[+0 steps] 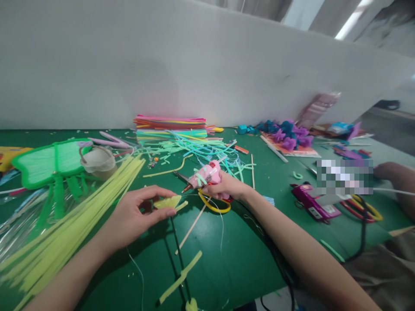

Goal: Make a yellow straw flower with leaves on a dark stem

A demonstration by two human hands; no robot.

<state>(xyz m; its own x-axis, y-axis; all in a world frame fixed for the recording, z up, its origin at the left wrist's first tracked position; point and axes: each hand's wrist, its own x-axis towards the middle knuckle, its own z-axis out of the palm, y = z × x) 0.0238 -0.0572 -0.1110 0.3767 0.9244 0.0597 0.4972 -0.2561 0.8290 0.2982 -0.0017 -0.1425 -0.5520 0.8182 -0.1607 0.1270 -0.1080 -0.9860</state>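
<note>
My left hand (pixel 139 214) pinches a small folded piece of yellow pipe cleaner (pixel 167 202) between thumb and fingers. A short yellow strip (pixel 181 206) sticks out beside it. In my right hand (pixel 227 185) is a pink hot glue gun (pixel 201 176), its metal tip pointing left toward the yellow piece but apart from it. Scissors with yellow and red handles (pixel 215 211) lie just below the glue gun. Under my left hand, a dark thin rod (pixel 177 239) runs down toward a yellow fuzzy piece (pixel 191 305). A cut yellow pipe cleaner (pixel 180 277) lies close by.
A bundle of yellow pipe cleaners (pixel 94 211) and a green wing-shaped craft (pixel 53 162) are at left. Coloured stems (pixel 171 125) are stacked by the wall. At right are purple flowers (pixel 292 136), a magenta device (pixel 316 203) and another person's arm (pixel 394 177).
</note>
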